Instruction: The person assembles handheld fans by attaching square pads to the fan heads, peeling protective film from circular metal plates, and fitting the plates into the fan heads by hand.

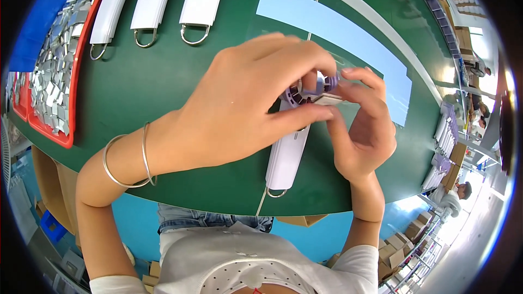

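Over the middle of the green table, my left hand (256, 92) bends its fingers and thumb around a purple ribbed round part (296, 96). My right hand (364, 125) meets it from the right, with thumb and fingertips closed around a small flat pale piece (328, 99) at the edge of the purple part. The left fingers hide much of both. Below the hands a long white case (286, 158) lies on the table, its metal wire loop (277, 193) toward me. Whether the purple part is joined to this case cannot be made out.
Three more white cases (155, 0) with wire loops lie at the back left. Beside them stands a red tray (76, 71) full of small grey metal pieces, next to a blue bin (38, 16). A pale blue strip (332, 22) crosses the green table (218, 196).
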Motion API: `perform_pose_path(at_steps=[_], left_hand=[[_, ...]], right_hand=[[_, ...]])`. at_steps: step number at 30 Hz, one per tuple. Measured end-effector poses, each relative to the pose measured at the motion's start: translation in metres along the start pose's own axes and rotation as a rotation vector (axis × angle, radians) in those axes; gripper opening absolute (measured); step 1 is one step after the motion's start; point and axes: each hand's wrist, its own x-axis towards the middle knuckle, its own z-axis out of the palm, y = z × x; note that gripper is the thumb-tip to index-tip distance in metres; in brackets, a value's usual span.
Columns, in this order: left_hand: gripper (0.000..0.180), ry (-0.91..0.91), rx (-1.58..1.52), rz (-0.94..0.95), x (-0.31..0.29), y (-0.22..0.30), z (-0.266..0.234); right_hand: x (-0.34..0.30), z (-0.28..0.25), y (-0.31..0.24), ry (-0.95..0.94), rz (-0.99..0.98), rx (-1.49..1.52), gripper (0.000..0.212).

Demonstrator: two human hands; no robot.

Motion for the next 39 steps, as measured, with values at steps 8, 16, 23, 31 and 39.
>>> perform_pose_path(at_steps=[8,16,23,31,39], left_hand=[[0.022,-0.003,0.199,0.102,-0.013,-0.018,0.011],[0.018,0.011,0.211,0.136,-0.013,-0.019,0.014],[0.02,0.001,0.242,0.17,-0.013,-0.021,0.013],[0.03,-0.018,0.225,0.179,-0.015,-0.023,0.011],[0.033,0.006,0.215,0.218,-0.015,-0.028,0.012]], right_hand=[[0.001,0.003,-0.005,0.11,0.119,0.105,0.033],[0.009,-0.006,-0.007,0.013,-0.054,-0.129,0.028],[0.009,-0.011,-0.008,-0.029,-0.047,-0.157,0.023],[0.01,-0.007,-0.002,0.017,-0.036,-0.118,0.027],[0.009,-0.006,-0.003,-0.006,-0.025,-0.136,0.027]])
